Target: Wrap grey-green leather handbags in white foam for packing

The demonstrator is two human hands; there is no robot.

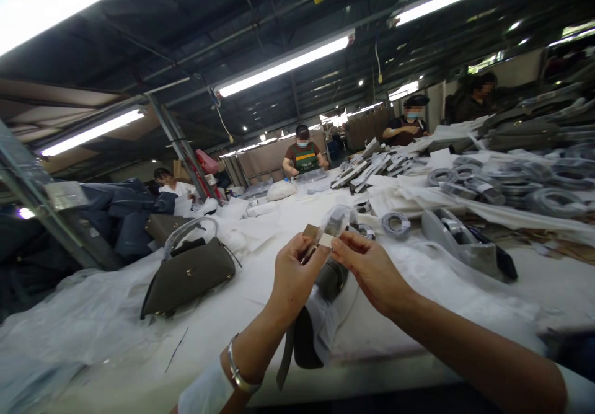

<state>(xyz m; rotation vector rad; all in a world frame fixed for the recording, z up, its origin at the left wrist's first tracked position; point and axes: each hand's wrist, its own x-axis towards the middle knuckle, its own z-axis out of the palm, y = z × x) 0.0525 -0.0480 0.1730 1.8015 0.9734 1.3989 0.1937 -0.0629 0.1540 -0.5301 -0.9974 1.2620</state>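
Note:
Both hands are raised over the front of the white-covered table. My left hand [297,271] pinches a small piece, tan on one side, between thumb and fingers. At the same spot my right hand [367,265] is closed on the edge of a small cream card [326,240]; whether the two pieces are one folded tag I cannot tell. Just below the hands lies a dark strap-like item [309,336], partly wrapped in clear plastic and white paper. To the left, a dark olive handbag [193,281] with a plastic-wrapped handle rests on the table.
A tape dispenser [458,240] stands on the right beside a wrapped coil [396,224]. Behind are stacks of wrapped straps [367,172] and more coils [553,184]. Crumpled plastic sheeting [88,315] covers the left side. Several people work farther back, one in a green apron [305,158].

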